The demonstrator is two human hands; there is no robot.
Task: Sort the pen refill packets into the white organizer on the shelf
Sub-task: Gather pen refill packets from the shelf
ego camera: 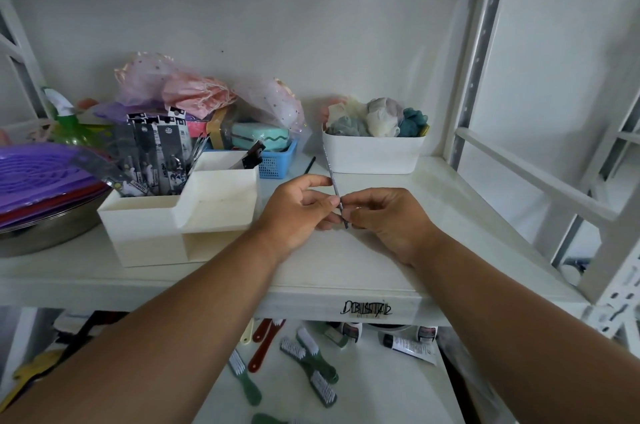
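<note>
Refill packets (152, 160) stand in the white organizer (145, 226); both hands' (294, 212) (388, 219) grips pinch one packet (333, 181) edge-on

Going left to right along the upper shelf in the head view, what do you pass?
Purple plastic stack on a metal bowl → white organizer holding refill packets → blue basket → left hand → thin refill packet pinched by both hands → right hand; the white bin of cloths sits behind it.
</note>
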